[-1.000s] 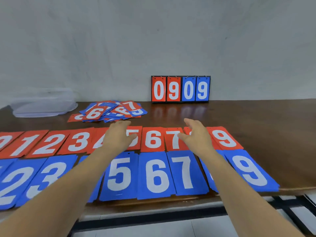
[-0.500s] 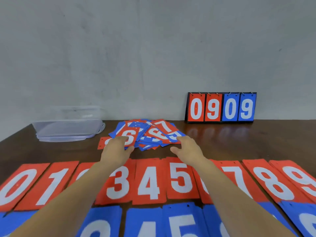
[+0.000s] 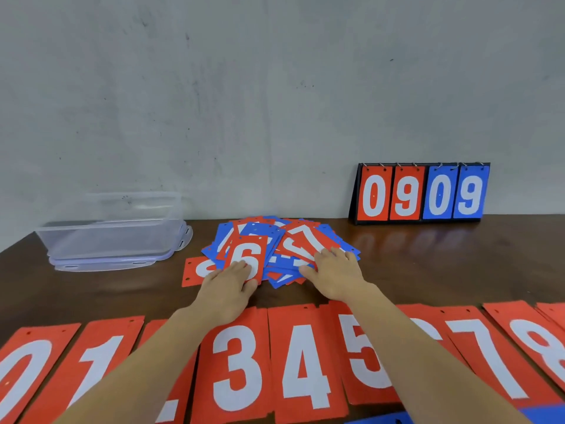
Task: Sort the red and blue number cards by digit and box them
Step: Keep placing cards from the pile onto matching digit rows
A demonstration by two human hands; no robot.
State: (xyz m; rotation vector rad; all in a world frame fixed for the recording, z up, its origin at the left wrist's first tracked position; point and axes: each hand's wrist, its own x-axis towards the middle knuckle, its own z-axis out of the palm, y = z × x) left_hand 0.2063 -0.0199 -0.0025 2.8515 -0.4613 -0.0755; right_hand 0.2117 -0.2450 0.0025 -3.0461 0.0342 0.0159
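A loose pile of red and blue number cards (image 3: 275,240) lies mid-table. A red 6 card (image 3: 246,254) tops its left side and a red 7 card (image 3: 305,238) its right side. My left hand (image 3: 227,286) rests with straight fingers on the lower edge of the red 6. My right hand (image 3: 334,272) lies flat on the pile's right side, fingertips touching the red 7. Nearer me runs a row of red cards in digit order, from the red 0 card (image 3: 21,371) to the red 8 card (image 3: 538,341). My forearms hide parts of the 2 and 6.
A clear plastic box (image 3: 113,237) stands on its lid at the back left. A flip scoreboard (image 3: 422,194) reading 0909 stands against the wall at the back right. A blue card edge (image 3: 538,416) shows at the bottom right. Bare wood lies right of the pile.
Both hands have moved forward from over the sorted rows onto the loose pile. My view has shifted forward, so the blue row has dropped almost out of the frame.
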